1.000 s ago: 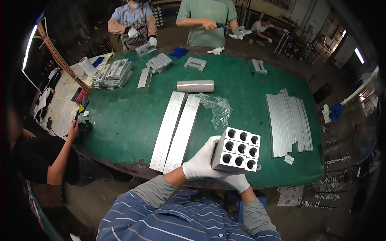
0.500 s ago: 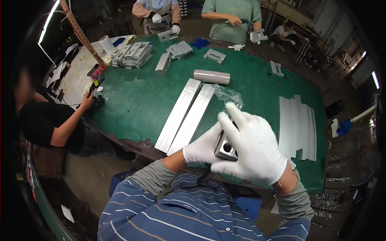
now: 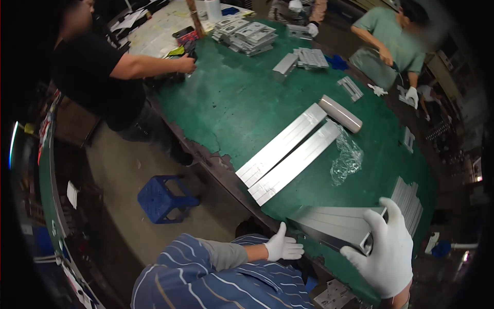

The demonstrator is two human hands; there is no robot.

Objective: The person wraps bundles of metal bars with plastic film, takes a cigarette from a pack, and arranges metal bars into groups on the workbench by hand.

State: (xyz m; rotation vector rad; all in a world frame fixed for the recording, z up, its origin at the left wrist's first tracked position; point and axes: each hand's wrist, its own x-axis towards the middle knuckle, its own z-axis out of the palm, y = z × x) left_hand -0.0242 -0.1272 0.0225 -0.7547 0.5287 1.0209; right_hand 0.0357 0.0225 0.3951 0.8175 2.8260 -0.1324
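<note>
In a white glove, my right hand [image 3: 388, 255] grips the right end of a bundle of silver metal bars [image 3: 332, 224] at the table's near side. My left hand [image 3: 282, 246], also gloved, is open with thumb and fingers spread, just left of the bundle and apart from it. Two long bundles of metal strips [image 3: 283, 147] lie side by side on the green table. Crumpled clear film [image 3: 347, 159] sits to their right, near a roll of plastic wrap [image 3: 340, 114].
More metal strips [image 3: 406, 203] lie at the right of the green table [image 3: 221, 113]. Stacked metal plates [image 3: 244, 37] stand at the far side. A person in black [image 3: 103, 77] is at the left edge, others across the table. A blue stool [image 3: 163, 198] stands on the floor.
My view has swung left. My hands have separated: the left has come off the metal piece and opened, while the right holds the bundle's end, now lower and farther right.
</note>
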